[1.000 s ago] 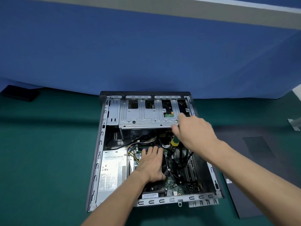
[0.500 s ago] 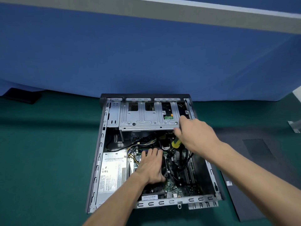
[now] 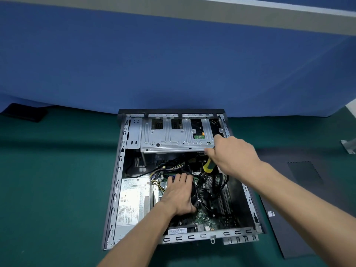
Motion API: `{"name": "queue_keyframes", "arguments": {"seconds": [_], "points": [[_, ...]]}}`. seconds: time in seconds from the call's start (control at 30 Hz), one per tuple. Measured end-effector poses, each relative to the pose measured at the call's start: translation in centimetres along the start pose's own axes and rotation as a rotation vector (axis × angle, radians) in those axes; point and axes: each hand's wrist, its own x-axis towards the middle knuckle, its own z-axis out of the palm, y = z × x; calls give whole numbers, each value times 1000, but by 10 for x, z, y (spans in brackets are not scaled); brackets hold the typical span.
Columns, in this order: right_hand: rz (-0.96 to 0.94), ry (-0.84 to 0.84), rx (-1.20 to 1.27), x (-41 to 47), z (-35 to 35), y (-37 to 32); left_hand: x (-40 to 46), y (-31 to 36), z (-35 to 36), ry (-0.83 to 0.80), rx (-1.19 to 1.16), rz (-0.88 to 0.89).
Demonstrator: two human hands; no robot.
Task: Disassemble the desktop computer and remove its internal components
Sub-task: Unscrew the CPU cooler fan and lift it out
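Note:
An open desktop computer case (image 3: 115, 189) lies flat on the green table. A metal drive cage (image 3: 173, 139) spans its far end. A silver power supply (image 3: 131, 205) fills the near left corner, and the green motherboard (image 3: 208, 220) with black cables (image 3: 212, 189) sits to its right. My left hand (image 3: 179, 193) rests flat on the black cooler fan in the middle. My right hand (image 3: 233, 155) grips a yellow and green screwdriver (image 3: 208, 166) at the cage's right front corner. The tool's tip is hidden.
A dark side panel (image 3: 300, 189) lies on the table right of the case. A blue partition (image 3: 173, 64) stands directly behind it. A black object (image 3: 25, 112) sits at the far left, and a small metal bracket (image 3: 348, 146) at the far right edge.
The view has shifted slightly. My right hand with the screwdriver has edged a little nearer along the cage's right corner. My left hand stays on the fan.

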Motion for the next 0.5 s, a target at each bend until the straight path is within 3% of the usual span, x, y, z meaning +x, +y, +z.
{"name": "queue_keyframes", "arguments": {"seconds": [0.1,0.23,0.4,0.5], "points": [[-85,-161,225,1,-2,-1,0,0,0,3,-5,-1],[63,18,-140,-3,-2,-4,0,0,-1,3,-4,0],[-111,-125,135,-3,-4,-9,0,0,0,12,-4,-1],[18,9,-89,-4,-3,-12,0,0,1,10,-6,-3]]}}
